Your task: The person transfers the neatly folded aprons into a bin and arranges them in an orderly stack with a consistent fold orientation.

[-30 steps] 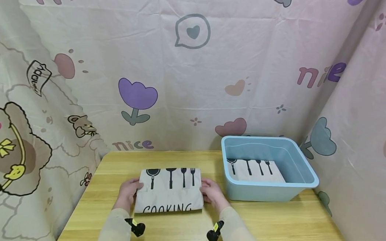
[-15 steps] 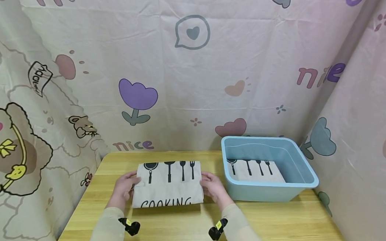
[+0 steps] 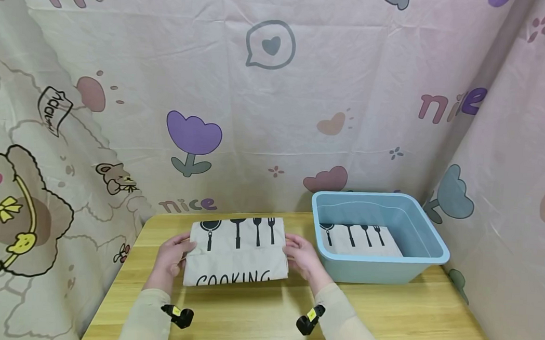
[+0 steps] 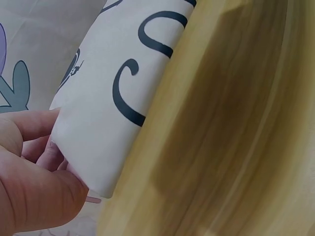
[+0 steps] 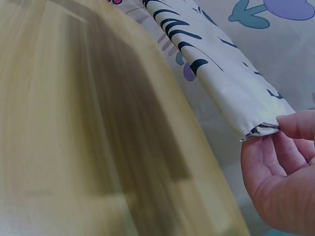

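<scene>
A folded white cloth (image 3: 236, 253), printed with black kitchen utensils and the word COOKING, is held up between my two hands. My left hand (image 3: 172, 255) pinches its left edge, thumb on top and fingers underneath. At the opposite edge, my right hand (image 3: 302, 256) grips the folded layers, which show at their end in the right wrist view. Both wrist views show the cloth raised off the wooden table (image 5: 59, 123), with a shadow below it. My left fingers (image 4: 42, 123) are partly hidden behind the cloth.
A light blue plastic bin (image 3: 365, 269) stands at the right rear of the table. Inside it lies another folded white cloth (image 3: 361, 243) with the same utensil print. A patterned curtain (image 3: 276, 113) hangs behind and along both sides.
Both hands have lifted the cloth from near the table, moving it up and slightly left in the head view. The bin and the cloth inside stay where they were.
</scene>
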Demonstrator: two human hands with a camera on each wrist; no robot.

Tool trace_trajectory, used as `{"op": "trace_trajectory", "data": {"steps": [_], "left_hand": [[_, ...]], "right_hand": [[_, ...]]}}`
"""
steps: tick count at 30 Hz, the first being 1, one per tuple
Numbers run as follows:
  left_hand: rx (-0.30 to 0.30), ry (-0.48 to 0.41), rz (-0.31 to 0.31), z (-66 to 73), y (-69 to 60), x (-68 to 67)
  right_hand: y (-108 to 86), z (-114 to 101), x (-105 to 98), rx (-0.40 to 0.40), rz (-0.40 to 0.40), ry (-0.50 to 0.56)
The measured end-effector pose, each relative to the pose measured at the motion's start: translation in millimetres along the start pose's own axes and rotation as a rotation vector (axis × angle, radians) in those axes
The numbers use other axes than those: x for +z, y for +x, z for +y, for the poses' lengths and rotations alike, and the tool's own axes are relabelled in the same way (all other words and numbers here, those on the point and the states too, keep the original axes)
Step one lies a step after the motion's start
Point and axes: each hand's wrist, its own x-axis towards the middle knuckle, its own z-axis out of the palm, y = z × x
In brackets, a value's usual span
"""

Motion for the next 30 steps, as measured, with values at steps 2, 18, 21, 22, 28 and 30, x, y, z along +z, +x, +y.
{"op": "trace_trajectory", "data": {"steps": [2,18,21,22,28,30], "left_hand": [[0.005,-0.004,-0.001,3.2,-0.8,-0.6],[0.028,-0.076,-0.042,31.3,-9.1,-1.5],[0.028,-0.093,-0.041,37.5,-10.8,0.1],[0.031,-0.097,-0.042,39.6,-11.7,0.6],[0.046,-0.101,-0.061,50.2,-16.2,2.1],[0.046,-0.091,-0.065,53.2,-17.3,3.4]], "right_hand": [[-0.3,-3.3,1.3,-0.001,-0.003,0.014],[-9.1,-44.4,6.6,-0.092,-0.046,-0.026],[-10.8,-52.9,7.2,-0.097,-0.041,-0.035],[-11.6,-55.4,7.4,-0.099,-0.038,-0.039],[-17.7,-70.0,7.1,-0.122,-0.036,-0.058],[-19.9,-75.3,6.5,-0.128,-0.035,-0.074]]}}
